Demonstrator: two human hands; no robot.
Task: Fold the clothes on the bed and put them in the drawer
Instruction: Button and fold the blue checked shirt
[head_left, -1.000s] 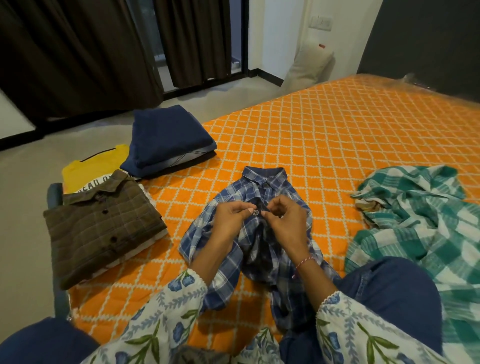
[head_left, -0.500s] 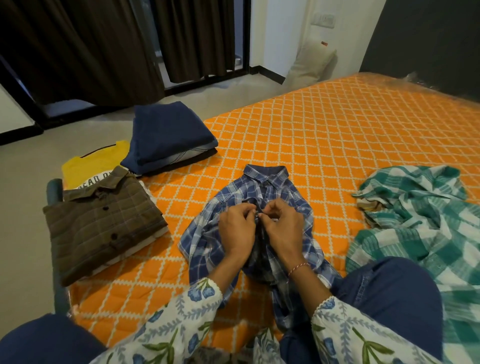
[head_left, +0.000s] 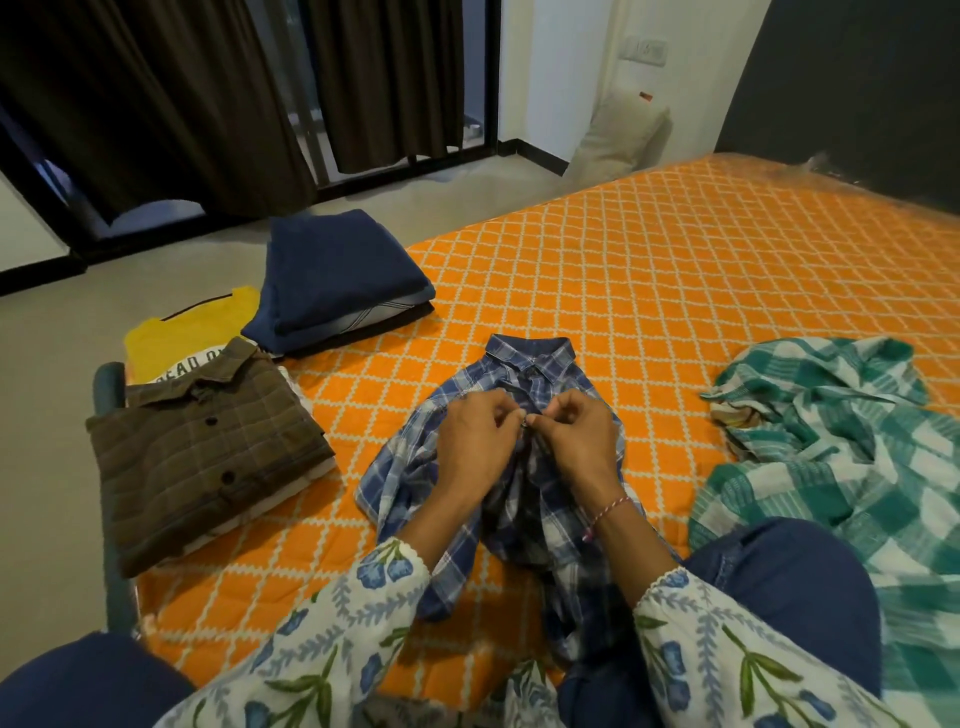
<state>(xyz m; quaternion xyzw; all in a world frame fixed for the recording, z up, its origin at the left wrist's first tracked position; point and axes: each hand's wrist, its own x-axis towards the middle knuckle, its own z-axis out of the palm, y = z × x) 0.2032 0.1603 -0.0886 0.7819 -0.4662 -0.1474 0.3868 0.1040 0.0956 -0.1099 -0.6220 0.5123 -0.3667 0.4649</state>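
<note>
- Clothes, folded so far, sit at the left edge of the bed (head_left: 649, 291): brown checked shirt (head_left: 202, 447) on a pale layer, yellow tee (head_left: 182, 332) partly under it, navy stack (head_left: 332, 291) just behind. They look flat and stable; lift each from underneath with both palms so the folds hold on the way to the drawer, which is not in view.
- Blue plaid shirt (head_left: 415, 467) lies mid-bed, collar away from the person, body crumpled toward the lap. Thin woven cotton by the look: light, limp, no stiffness except collar and placket.
- Left hand (head_left: 472, 441) and right hand (head_left: 582, 441) meet at the placket below the collar, fingers curled, pinching the two front edges around a small button (head_left: 527, 420). Looks like buttoning before the fold.
- Best hold points, I'd say: shoulder seams or collar for lifting, side seams for folding. Loose sleeves will drag.
- Green checked cloth (head_left: 831, 467) is heaped at the right, unfolded, touching the knee. Soft, bulkier; take it by the corners and shake it flat.
</note>
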